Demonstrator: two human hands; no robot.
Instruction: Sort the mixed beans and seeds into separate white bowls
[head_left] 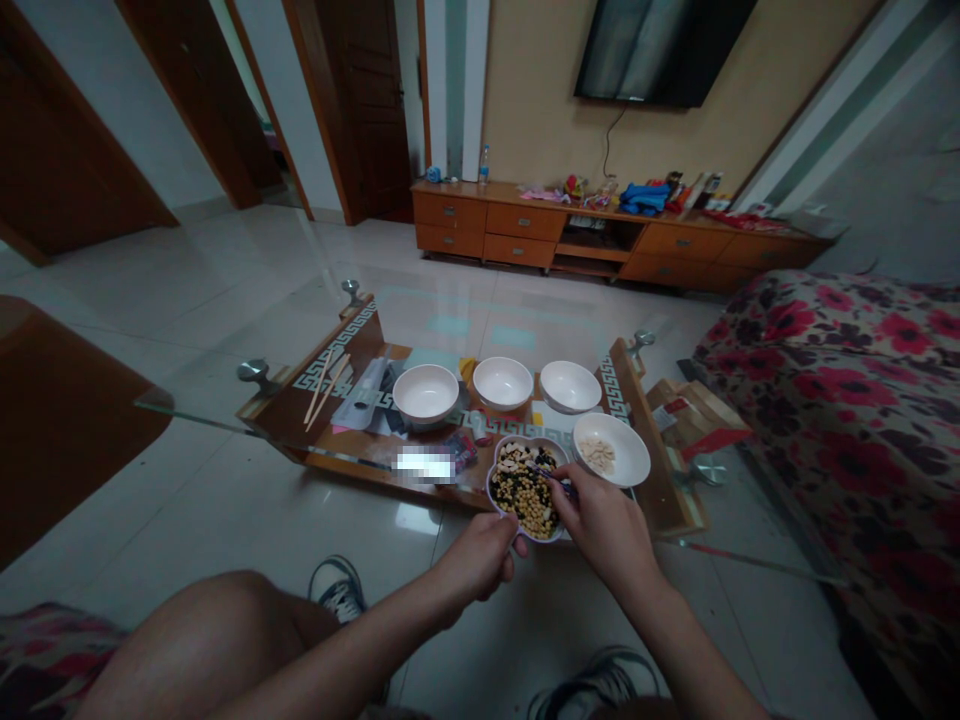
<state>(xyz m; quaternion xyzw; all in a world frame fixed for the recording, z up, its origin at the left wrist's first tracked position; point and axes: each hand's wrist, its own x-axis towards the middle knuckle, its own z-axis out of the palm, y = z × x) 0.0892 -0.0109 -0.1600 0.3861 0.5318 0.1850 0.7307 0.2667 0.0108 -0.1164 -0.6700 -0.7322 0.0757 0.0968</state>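
A lobed bowl (496, 472) full of mixed dark and pale beans sits at the near edge of a glass table (225, 405). My left hand (480, 555) is closed on that bowl's near rim. My right hand (600, 520) hovers over the bowl's right side, fingers pinched on a thin purple tool (551, 475) whose tip lies over the beans. A white bowl (611, 450) just right of the beans holds a few pale pieces. Three more white bowls stand in a row behind: left (425, 393), middle (502, 382), right (570, 386).
A pair of chopsticks (324, 388) lies on the table's left part beside flat packets (364, 395). A flowered sofa (847, 400) fills the right, a cardboard box (694, 415) beside it. A wooden TV cabinet (600, 235) stands at the far wall. My knee (217, 630) and shoes are below.
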